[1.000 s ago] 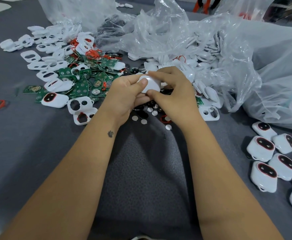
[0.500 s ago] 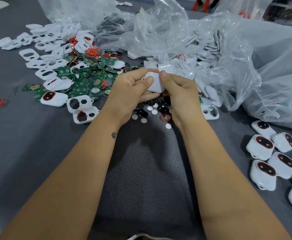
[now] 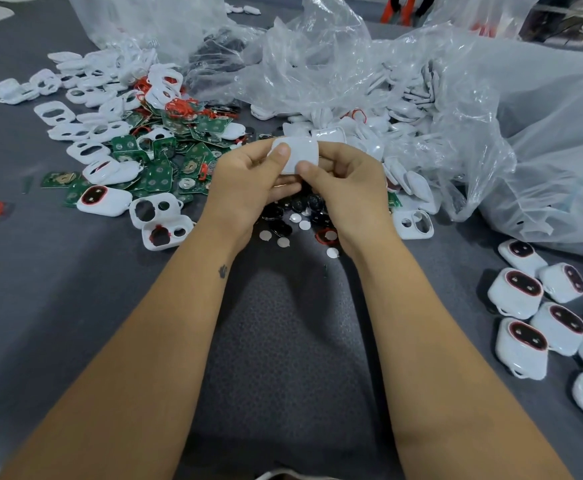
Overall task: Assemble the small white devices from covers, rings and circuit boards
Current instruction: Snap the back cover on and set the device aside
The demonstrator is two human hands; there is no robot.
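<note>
While both hands (image 3: pixel 248 188) (image 3: pixel 348 192) grip one white device (image 3: pixel 297 154).

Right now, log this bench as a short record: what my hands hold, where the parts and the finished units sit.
held item: white device, thumbs pressed on its face
left hand: grips the device's left side
right hand: grips its right side
circuit boards: green pile, left of the hands
loose covers: white, scattered far left
finished units: cluster at right edge
plastic bags: behind the hands, holding more white parts
</note>
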